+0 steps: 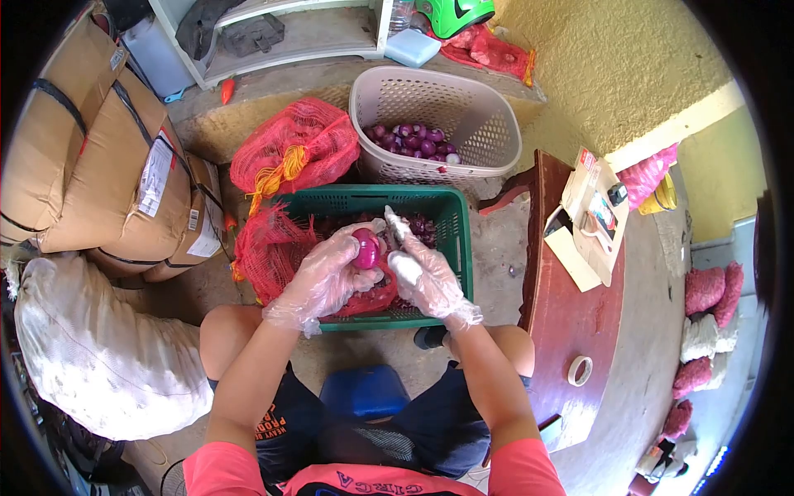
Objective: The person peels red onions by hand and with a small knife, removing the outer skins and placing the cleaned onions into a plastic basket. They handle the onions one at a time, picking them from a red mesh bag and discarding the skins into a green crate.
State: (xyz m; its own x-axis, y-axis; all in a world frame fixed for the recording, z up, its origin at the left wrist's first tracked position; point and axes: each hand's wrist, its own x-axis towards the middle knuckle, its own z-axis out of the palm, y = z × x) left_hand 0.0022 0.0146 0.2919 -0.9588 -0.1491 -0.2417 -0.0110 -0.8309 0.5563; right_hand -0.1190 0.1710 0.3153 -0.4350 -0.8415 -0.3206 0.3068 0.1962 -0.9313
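My left hand (325, 269), in a clear plastic glove, holds a shiny purple onion (366, 249) between thumb and fingers. Close on its right is my right hand (426, 277), also gloved, closed around a small knife (393, 221) whose blade points up and away. Both hands are above the green crate (462, 248). In the crate lie a red mesh bag (277, 252) on the left side and small dark red onions or peelings (423, 230) behind my hands. Part of the crate's contents is hidden by my hands.
Beyond the crate stands a pale perforated basket (488, 136) of peeled onions, beside a full red mesh sack (298, 149). Wrapped boxes (107, 149) and a white sack (107, 355) are at left. A red wooden table (579, 331) stands right.
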